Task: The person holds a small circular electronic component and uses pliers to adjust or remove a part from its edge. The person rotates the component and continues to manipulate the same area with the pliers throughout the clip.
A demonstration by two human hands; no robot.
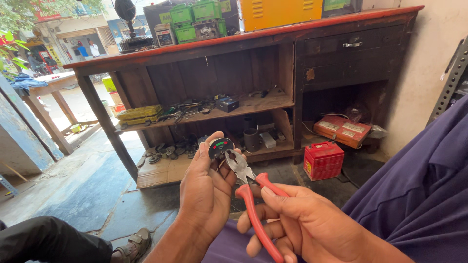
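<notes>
— That wooden workbench (273,36) fills the whole wall in front of them, red top, shelves crammed with tools and dark metal parts, green boxes (195,19) up on it and a small red battery (323,159) on the floor beside it. Street's open on the left.

— And the person sitting here?

— Left hand (204,195) is raised, fingers curled shut around a small round black gauge (220,147), pinched by its rim between thumb and fingertips, well above the lap. It has a coloured arc on the face. Right hand (307,226) is wrapped closed around the red handles of a pair of pliers (248,190), and the steel nose sits right at the lower edge of the gauge, touching it or very nearly; I can't tell whether the nose is actually biting anything.

— How would that little gauge handle, you think?

— Light, I'd judge, and stiff, a plastic shell by the look. The face probably scratches or cracks if squeezed hard, so holding it around the rim, as the left hand does, seems the sane place. Steel on smooth plastic could slip.

— And the pliers?

— Heavier, rigid, and the rubbery red sleeves give a sure hold low on the handles.
</notes>
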